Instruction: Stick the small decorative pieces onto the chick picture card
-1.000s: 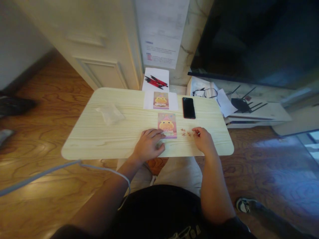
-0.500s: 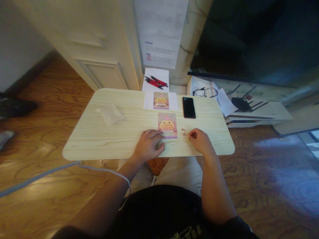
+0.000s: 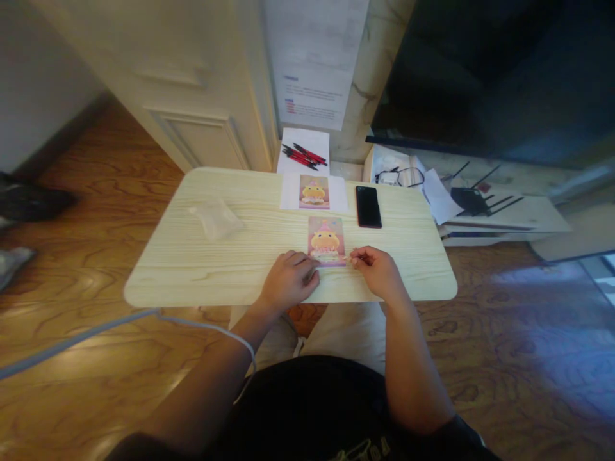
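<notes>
A colourful card (image 3: 327, 238) with a yellow cartoon face in a pink party hat lies on the light wooden table near me. My left hand (image 3: 291, 278) rests at its lower left corner, fingertips on the card's edge and thumb apart. At the lower right edge of the card, my right hand (image 3: 377, 266) pinches a small pale piece (image 3: 348, 258), too small to make out well. My right fingers partly cover other tiny brownish bits on the table there. A matching picture (image 3: 314, 192) lies on white paper behind the card.
A black phone (image 3: 368, 207) lies at the right back of the table. To the left is a clear plastic bag (image 3: 216, 219). Several red pens (image 3: 305, 155) lie on paper beyond the far edge. A pale cable (image 3: 206, 327) runs by my left arm.
My right hand has moved left from the tiny bits to the card's right edge, with the small piece between its fingers. My left hand stays at the card's corner.
</notes>
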Demonstrator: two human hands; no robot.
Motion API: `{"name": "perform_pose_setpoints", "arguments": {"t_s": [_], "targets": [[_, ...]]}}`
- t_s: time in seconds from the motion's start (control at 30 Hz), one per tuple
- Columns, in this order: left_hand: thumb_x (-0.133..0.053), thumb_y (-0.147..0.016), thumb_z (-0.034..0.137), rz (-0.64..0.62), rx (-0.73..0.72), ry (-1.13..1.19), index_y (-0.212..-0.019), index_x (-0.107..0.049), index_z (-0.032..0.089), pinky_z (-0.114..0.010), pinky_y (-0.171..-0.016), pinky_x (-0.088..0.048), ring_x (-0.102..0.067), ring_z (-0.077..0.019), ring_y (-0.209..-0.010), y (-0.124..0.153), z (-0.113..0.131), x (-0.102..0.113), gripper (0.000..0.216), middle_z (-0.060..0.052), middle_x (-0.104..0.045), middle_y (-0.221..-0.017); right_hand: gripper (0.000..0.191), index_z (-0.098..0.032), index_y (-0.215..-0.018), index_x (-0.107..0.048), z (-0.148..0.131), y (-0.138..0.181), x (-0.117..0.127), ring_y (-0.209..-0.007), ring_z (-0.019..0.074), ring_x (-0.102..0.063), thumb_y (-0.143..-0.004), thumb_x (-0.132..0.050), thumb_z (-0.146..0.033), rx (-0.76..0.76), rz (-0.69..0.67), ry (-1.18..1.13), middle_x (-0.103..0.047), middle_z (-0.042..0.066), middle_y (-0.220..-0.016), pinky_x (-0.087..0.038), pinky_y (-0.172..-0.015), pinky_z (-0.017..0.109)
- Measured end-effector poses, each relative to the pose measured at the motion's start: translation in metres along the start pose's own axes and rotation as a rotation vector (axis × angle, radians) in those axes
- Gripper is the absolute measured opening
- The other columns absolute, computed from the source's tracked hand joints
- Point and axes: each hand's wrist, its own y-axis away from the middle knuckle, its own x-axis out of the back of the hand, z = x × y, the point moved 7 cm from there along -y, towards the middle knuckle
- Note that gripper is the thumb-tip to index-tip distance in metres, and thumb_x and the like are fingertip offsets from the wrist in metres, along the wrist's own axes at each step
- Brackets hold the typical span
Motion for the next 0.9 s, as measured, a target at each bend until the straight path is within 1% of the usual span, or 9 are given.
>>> {"name": "perform_pose_setpoints", "arguments": {"t_s": [0.13, 0.33, 0.43, 0.57, 0.9], "targets": [[-0.056, -0.095, 0.033, 0.007, -0.01, -0.004, -0.111, -0.075, 0.024, -0.043, -0.09, -0.049, -0.061, -0.0239, -0.098, 0.0, 0.002, 0.001, 0.027, -0.008, -0.068, -0.104, 0.012, -0.021, -0.095, -0.072, -0.008, -0.001, -0.011, -0.085, 0.0175, -0.071, -0.087, -0.069, -0.028, 0.018, -0.014, 0.009, -0.078, 0.003, -0.094, -0.055, -0.082, 0.03], [-0.058, -0.093, 0.033, -0.003, -0.024, 0.012, -0.119, -0.073, 0.027, -0.044, -0.093, -0.048, -0.06, -0.0255, -0.107, -0.001, 0.008, 0.005, 0.03, -0.008, -0.067, -0.115, 0.011, -0.022, -0.098, -0.073, -0.02, -0.007, -0.018, -0.084, 0.016, -0.07, -0.088, -0.069, -0.024, 0.06, -0.014, 0.101, -0.078, 0.001, -0.094, -0.054, -0.08, 0.029], [-0.058, -0.092, 0.033, -0.014, -0.03, -0.002, -0.118, -0.073, 0.026, -0.045, -0.094, -0.047, -0.059, -0.0263, -0.109, -0.002, 0.01, 0.006, 0.03, -0.008, -0.066, -0.118, 0.012, -0.022, -0.098, -0.074, -0.023, -0.009, -0.02, -0.085, 0.0153, -0.07, -0.088, -0.069, -0.021, 0.07, -0.018, 0.116, -0.077, 0.001, -0.095, -0.054, -0.081, 0.028], [-0.059, -0.092, 0.033, -0.023, -0.024, -0.02, -0.118, -0.073, 0.026, -0.046, -0.094, -0.046, -0.059, -0.0269, -0.11, -0.002, 0.01, 0.005, 0.03, -0.008, -0.066, -0.118, 0.011, -0.021, -0.098, -0.073, -0.023, -0.013, -0.022, -0.086, 0.0149, -0.07, -0.087, -0.069, -0.018, 0.054, -0.025, 0.14, -0.077, 0.001, -0.096, -0.054, -0.082, 0.027], [-0.06, -0.092, 0.032, -0.032, -0.02, -0.029, -0.119, -0.072, 0.027, -0.047, -0.094, -0.046, -0.058, -0.0274, -0.111, -0.001, 0.009, 0.004, 0.031, -0.007, -0.067, -0.121, 0.013, -0.024, -0.095, -0.074, -0.017, -0.017, -0.025, -0.086, 0.0169, -0.072, -0.086, -0.072, -0.015, 0.09, -0.011, 0.136, -0.078, 0.0, -0.094, -0.056, -0.082, 0.03]]}}
